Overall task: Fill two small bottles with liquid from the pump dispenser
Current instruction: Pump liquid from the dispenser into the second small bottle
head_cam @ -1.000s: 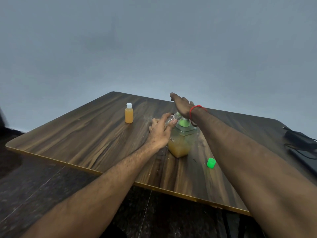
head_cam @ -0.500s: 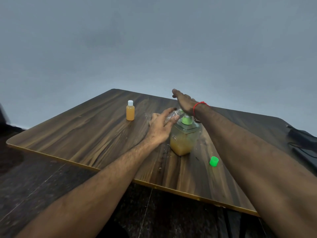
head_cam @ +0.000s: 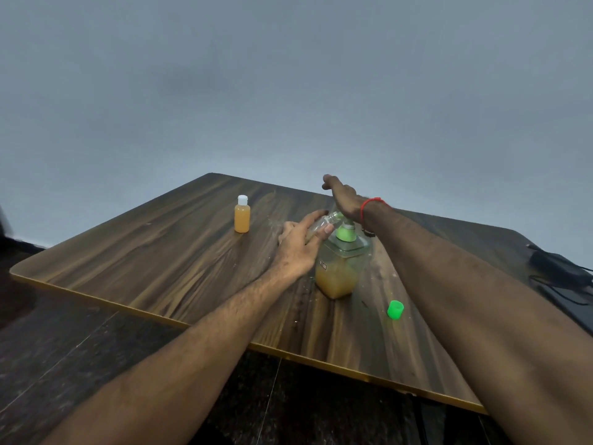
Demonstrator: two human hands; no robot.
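Note:
A clear square pump dispenser (head_cam: 338, 271) with a green pump collar holds orange liquid and stands mid-table. My right hand (head_cam: 341, 195) lies flat on top of its pump head, fingers stretched out. My left hand (head_cam: 300, 244) holds a small clear bottle (head_cam: 324, 222), tilted with its mouth at the pump's nozzle. A second small bottle (head_cam: 242, 215), full of orange liquid and closed with a white cap, stands upright at the far left. A loose green cap (head_cam: 395, 309) lies on the table, right of the dispenser.
The wooden table (head_cam: 167, 261) has a yellow front edge, with dark floor below it. A black box with cables (head_cam: 558, 271) sits at the table's right edge. A plain grey wall stands behind.
The view has shifted slightly. Both hands stay at the dispenser, and the right palm sits a little lower on the pump head.

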